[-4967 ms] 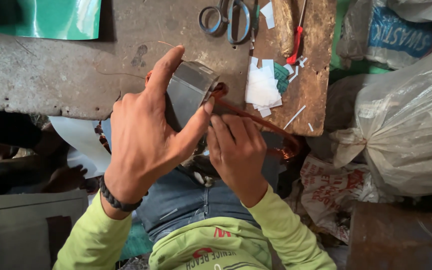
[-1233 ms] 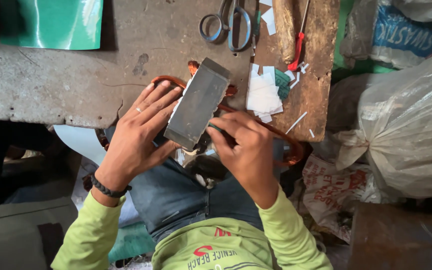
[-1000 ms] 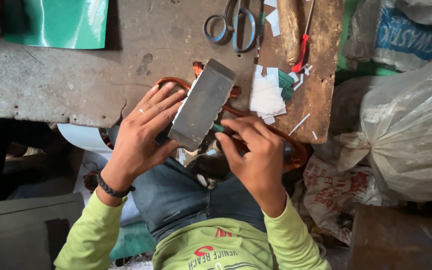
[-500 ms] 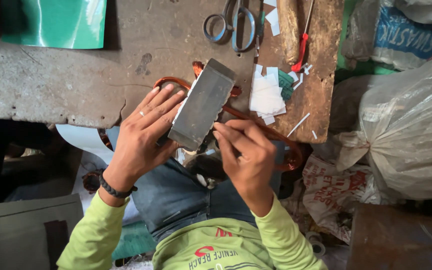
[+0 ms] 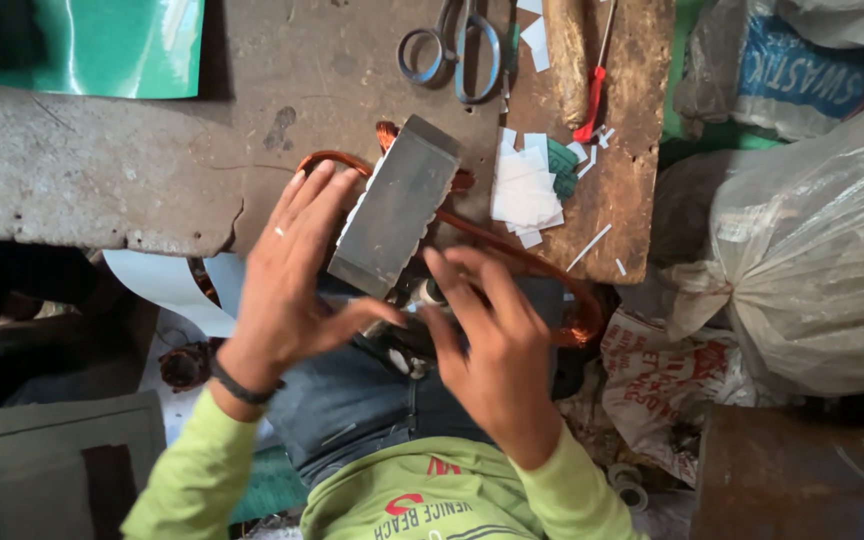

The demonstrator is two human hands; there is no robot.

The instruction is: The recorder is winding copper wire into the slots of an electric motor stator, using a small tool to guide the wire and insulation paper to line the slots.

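We look down on a worn grey workbench (image 5: 102, 170) with a green sheet (image 5: 102, 45) at its far left corner. Our left hand (image 5: 287, 275) rests open, fingers spread along the left side of a grey metal block (image 5: 397, 205) that stands tilted at the bench edge above our lap. Copper wire (image 5: 522, 255) loops out from behind the block. Our right hand (image 5: 487, 335) is open too, fingertips just below the block's near end. Farther right lie scissors (image 5: 452, 50), white paper scraps (image 5: 522, 185) and plastic sacks (image 5: 812, 240).
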